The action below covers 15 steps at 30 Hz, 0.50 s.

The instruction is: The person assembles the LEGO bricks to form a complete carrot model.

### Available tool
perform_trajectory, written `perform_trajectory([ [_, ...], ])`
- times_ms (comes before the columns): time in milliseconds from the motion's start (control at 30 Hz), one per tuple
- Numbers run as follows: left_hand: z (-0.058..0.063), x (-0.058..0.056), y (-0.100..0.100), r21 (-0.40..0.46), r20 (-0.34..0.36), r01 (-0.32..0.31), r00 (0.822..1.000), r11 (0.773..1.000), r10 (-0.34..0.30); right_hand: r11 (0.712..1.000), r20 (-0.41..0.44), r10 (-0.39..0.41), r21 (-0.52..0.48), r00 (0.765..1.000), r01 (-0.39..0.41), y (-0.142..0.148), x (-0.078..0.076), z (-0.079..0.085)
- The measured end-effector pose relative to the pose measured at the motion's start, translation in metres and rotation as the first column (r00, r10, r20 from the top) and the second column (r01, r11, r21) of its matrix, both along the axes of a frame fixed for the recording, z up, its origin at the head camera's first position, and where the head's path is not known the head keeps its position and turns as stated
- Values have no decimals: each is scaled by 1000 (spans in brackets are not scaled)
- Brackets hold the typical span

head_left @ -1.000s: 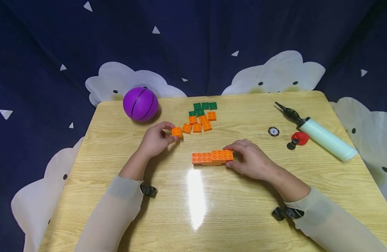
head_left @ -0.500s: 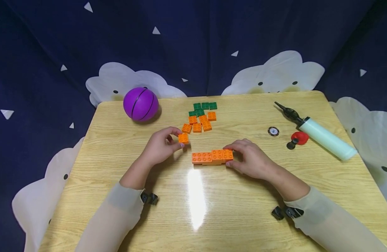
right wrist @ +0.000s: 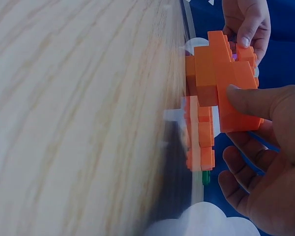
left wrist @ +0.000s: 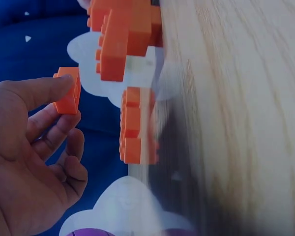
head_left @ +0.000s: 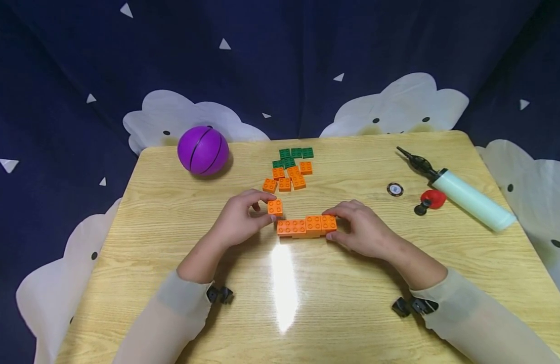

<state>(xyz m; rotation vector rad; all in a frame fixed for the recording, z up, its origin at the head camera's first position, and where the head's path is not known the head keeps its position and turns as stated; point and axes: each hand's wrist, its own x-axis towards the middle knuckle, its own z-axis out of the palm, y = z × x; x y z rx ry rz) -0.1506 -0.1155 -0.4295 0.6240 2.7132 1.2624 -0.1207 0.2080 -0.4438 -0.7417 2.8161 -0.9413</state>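
Between thumb and fingers my left hand (head_left: 240, 220) pinches a small square orange toy brick (head_left: 274, 207), held above the table near the left end of a joined row of orange bricks (head_left: 292, 227). The left wrist view shows this brick (left wrist: 68, 91) tilted and raised off the wood, apart from the row. At the row's right end my right hand (head_left: 364, 230) grips the last brick with thumb and fingers. From the right wrist, the joined bricks (right wrist: 236, 103) appear stacked in stepped layers, the thumb pressed on their side.
Behind the row lie several loose orange bricks (head_left: 298, 181) and several green bricks (head_left: 296, 152). A purple ball (head_left: 203, 150) sits at the back left. On the right are a poker chip (head_left: 395, 189), a red item with a black part (head_left: 432, 199) and a pale hand pump (head_left: 473, 199).
My left hand has carried the small orange brick rightward and toward me, from beside the loose bricks to the left end of the joined row. The right hand stays in place.
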Motion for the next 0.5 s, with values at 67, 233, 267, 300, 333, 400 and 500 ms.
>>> perform_trajectory([
  [67, 0, 2, 2, 11, -8, 7, 1000, 1000, -7, 1000, -1, 0, 0, 1000, 0, 0, 0, 0],
  [233, -1, 7, 8, 24, -9, 31, 999, 999, -31, 1000, -4, -1, 0, 1000, 1, 0, 0, -1],
  [267, -1, 8, 9, 25, -4, 35, 999, 999, -35, 1000, -4, 0, 0, 1000, 0, 0, 0, -1],
  [300, -1, 9, 10, 26, 1, 41, 999, 999, -41, 1000, -4, 0, -1, 1000, 0, 0, 0, -1],
  [333, -2, 10, 11, 28, 4, 46, 999, 999, -46, 1000, -3, 1, -1, 1000, -1, -1, 0, -1],
  [400, -3, 12, 14, 31, 5, 57, 998, 998, -57, 1000, -3, 3, -2, 1000, -3, -1, 0, -1],
  [500, -5, 13, 16, 35, 3, 72, 997, 997, -73, 1000, -1, 0, -2, 1000, 0, -2, 0, -1],
])
